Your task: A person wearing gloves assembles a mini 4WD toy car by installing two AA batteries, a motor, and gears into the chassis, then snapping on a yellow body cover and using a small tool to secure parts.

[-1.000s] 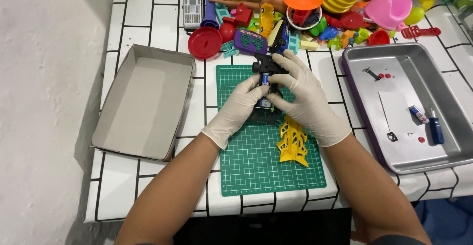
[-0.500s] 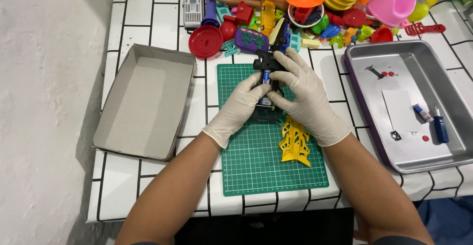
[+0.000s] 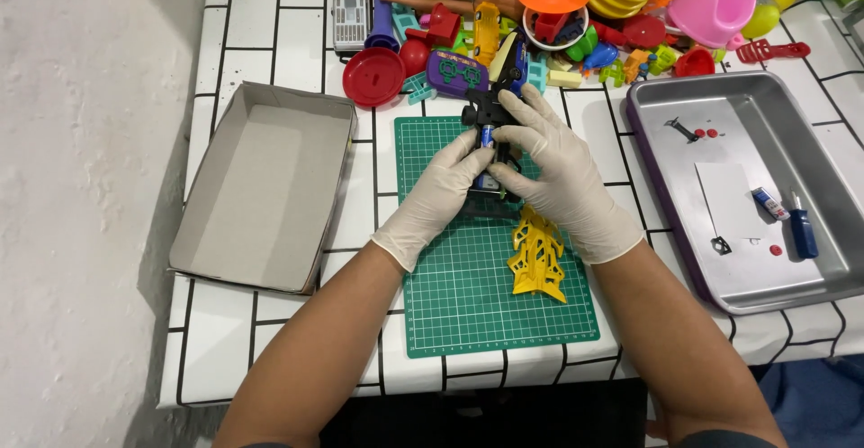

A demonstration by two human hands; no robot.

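Both my hands wear pale latex gloves and hold a black and blue toy car over the green cutting mat. My left hand grips the car's near left side. My right hand covers its right side, fingers reaching to the far end by the wheels. Most of the car is hidden under my hands. A yellow plastic toy part lies on the mat just below my right hand.
An open grey cardboard box sits to the left. A metal tray on the right holds a small blue screwdriver, a small tube, a paper slip and tiny red bits. A pile of colourful plastic toys fills the table's far side.
My hands and the toy car stay in place on the mat; only my fingers shift slightly on it.
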